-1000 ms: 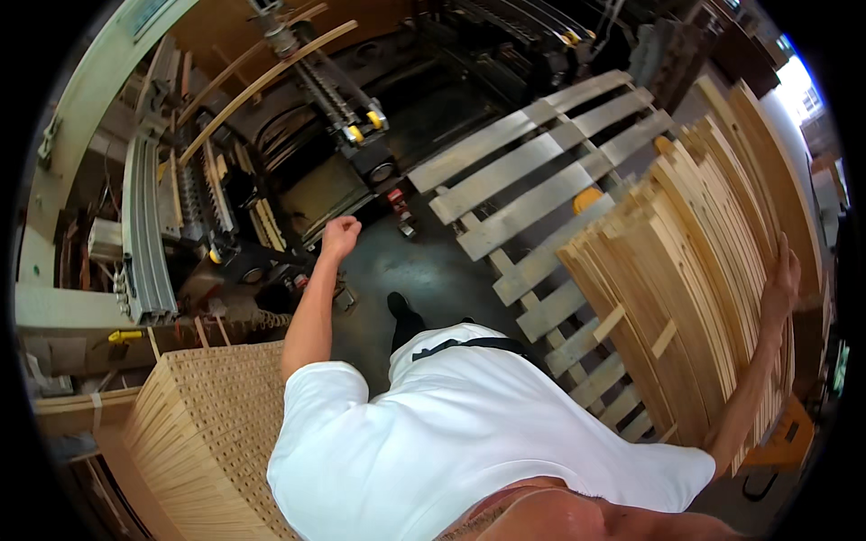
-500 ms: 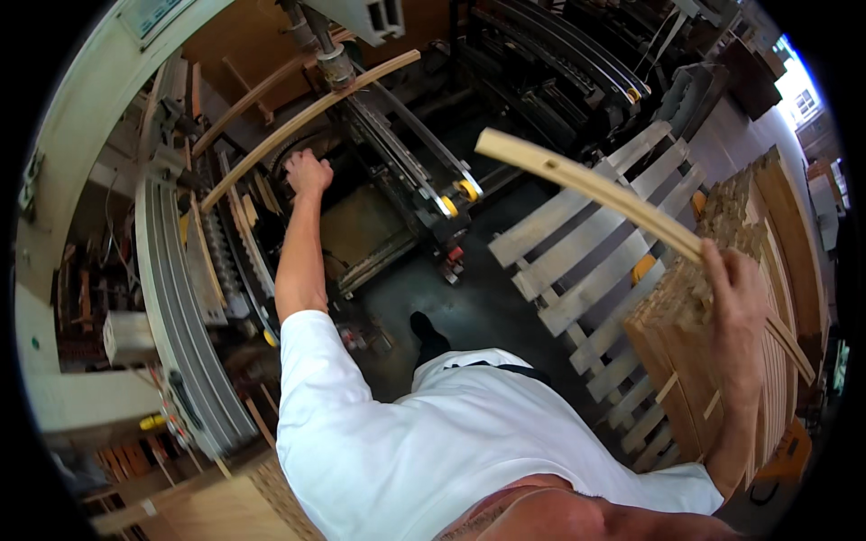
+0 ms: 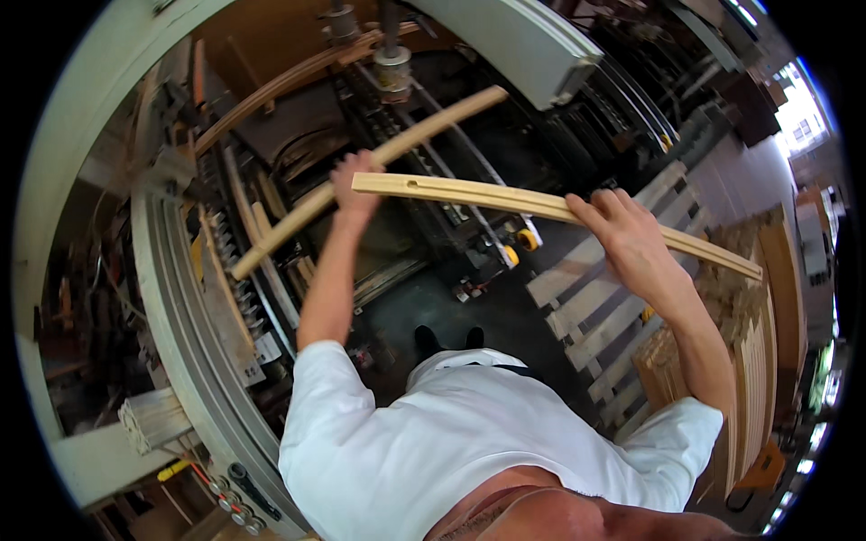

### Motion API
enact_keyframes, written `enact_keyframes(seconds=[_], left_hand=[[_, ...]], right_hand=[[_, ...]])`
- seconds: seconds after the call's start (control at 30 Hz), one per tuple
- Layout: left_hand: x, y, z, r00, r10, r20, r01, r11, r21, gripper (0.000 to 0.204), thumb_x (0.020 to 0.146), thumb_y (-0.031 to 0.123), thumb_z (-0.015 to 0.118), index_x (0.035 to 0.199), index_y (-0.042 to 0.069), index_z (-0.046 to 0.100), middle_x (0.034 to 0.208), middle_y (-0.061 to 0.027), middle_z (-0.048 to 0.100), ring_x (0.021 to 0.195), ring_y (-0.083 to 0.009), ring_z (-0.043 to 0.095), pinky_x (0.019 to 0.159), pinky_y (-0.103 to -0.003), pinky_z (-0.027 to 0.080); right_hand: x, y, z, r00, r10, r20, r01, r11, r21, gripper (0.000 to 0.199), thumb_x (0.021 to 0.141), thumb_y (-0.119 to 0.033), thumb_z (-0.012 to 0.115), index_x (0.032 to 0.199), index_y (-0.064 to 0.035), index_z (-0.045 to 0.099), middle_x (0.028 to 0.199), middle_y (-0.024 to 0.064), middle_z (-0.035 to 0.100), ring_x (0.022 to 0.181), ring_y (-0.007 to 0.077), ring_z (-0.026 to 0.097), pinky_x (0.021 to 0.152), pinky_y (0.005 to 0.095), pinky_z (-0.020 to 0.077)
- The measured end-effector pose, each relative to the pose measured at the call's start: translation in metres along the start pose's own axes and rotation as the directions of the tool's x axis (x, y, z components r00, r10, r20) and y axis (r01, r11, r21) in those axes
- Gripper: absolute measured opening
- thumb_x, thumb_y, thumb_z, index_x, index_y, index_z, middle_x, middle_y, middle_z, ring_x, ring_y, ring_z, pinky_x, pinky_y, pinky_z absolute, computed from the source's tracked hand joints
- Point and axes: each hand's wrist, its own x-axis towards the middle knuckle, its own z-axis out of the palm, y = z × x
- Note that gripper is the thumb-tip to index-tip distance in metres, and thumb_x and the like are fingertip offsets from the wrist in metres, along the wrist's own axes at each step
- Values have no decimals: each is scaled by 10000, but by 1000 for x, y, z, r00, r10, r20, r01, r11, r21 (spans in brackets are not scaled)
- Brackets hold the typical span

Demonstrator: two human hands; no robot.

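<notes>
Right hand grips a grooved wooden slat aloft, crossing above the pallet's far edge; left hand, blurred to me, seems closed round a second slat over the machine

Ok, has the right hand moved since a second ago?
Yes, leftward: the right hand was at the right edge of the stack of wooden slats and is now to the stack's left, gripping a grooved slat.
</notes>
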Motion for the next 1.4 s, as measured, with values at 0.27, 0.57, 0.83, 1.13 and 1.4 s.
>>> enact_keyframes(seconds=[0.27,0.57,0.83,1.13,1.4], left_hand=[[-161,133,-106,911,55,408,106,927,-360,291,801,275,729,1002,88,634,909,-123,647,872,-347,631,737,-477,496],[-224,198,-168,878,-115,465,309,877,-368,341,835,232,701,1119,58,628,910,-109,633,877,-316,600,776,-419,449],[-236,224,-205,810,-387,441,538,790,-294,335,824,218,712,1108,61,628,920,-108,633,890,-310,602,783,-420,460],[-248,229,-209,745,-548,380,652,719,-242,342,814,241,718,1088,54,637,922,-127,643,906,-333,613,791,-435,477],[-273,242,-243,668,-669,326,741,640,-204,332,804,242,721,1075,67,645,894,-121,642,867,-330,614,765,-434,478]], right_hand=[[193,-1,135,952,-307,7,301,938,173,646,692,77,615,1311,-91,533,1036,151,554,989,354,565,835,432,495],[370,-88,258,869,-485,-95,493,844,211,473,801,1,571,1259,-115,578,1125,188,583,1052,369,583,868,446,515],[433,-73,303,886,-313,-341,393,898,199,260,860,-167,538,1078,-144,677,1002,158,644,962,353,632,828,472,503],[444,-96,303,878,-347,-331,413,897,156,247,869,-168,548,1074,-124,679,1022,166,641,946,362,635,812,468,511],[439,-99,290,898,-344,-275,403,893,201,239,854,-109,555,1043,-86,700,1049,180,637,993,362,629,852,459,516]])
